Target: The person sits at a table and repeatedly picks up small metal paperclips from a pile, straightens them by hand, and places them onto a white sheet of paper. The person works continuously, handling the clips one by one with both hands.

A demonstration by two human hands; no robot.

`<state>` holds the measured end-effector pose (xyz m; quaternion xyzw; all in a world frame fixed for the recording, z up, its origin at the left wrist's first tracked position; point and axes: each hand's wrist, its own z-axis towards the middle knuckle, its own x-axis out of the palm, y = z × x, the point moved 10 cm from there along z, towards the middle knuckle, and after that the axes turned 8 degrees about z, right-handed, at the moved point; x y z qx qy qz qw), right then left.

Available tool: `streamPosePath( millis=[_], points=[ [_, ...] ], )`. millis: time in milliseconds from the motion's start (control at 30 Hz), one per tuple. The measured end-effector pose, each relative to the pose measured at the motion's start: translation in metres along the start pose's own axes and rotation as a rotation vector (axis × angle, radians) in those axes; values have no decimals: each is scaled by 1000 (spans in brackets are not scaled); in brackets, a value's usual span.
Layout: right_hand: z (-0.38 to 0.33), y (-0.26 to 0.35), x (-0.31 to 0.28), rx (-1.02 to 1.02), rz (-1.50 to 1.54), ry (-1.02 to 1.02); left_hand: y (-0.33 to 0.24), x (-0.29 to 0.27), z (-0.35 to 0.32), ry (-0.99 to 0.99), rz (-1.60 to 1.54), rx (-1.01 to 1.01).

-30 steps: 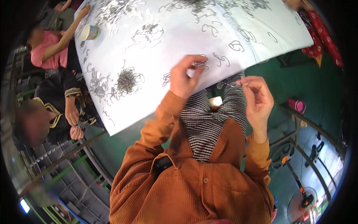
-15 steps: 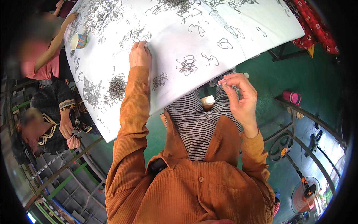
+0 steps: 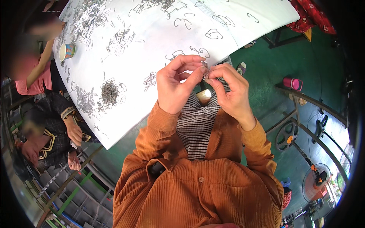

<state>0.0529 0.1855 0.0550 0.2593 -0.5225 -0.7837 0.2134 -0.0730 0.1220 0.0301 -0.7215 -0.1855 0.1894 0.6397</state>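
Note:
Close together over the table's near edge, my left hand [image 3: 175, 81] and my right hand [image 3: 232, 88] both pinch at a small shiny metal piece [image 3: 205, 68]. Thumb and fingers of each hand meet at it; its exact shape is too small to make out, and whether it is one part or two joined I cannot tell. Nearby on the white table [image 3: 129, 76] lie dark bent wire loops [image 3: 150, 80], partly behind my left hand. Farther off, short silvery metal pieces [image 3: 121, 40] lie scattered in a pile.
A dense heap of dark metal pieces [image 3: 110, 93] lies at the left, and a paper cup [image 3: 67, 51] tips nearby. Two people work along the left side. A pink mug [image 3: 292, 83] stands on a metal frame [image 3: 315, 99] at right, with a fan [image 3: 317, 186] below.
My left hand has come back from the pile of short pieces to meet my right hand. The right has moved slightly left and up. The table has shifted left in view.

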Motion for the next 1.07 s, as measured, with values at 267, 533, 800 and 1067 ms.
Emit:
streamPosePath(
  millis=[267,533,800,1067],
  points=[
    [0,-5,5,-26,-31,-14,-7,-5,-10,-76,88,72],
    [8,-8,4,-68,2,84,-19,-6,-23,-150,160,284],
    [180,-143,-15,74,-351,8,-33,-2,-24,-92,188,317],
    [240,-194,57,257,-599,139,-33,-8,-29,9,184,299]
  ],
)
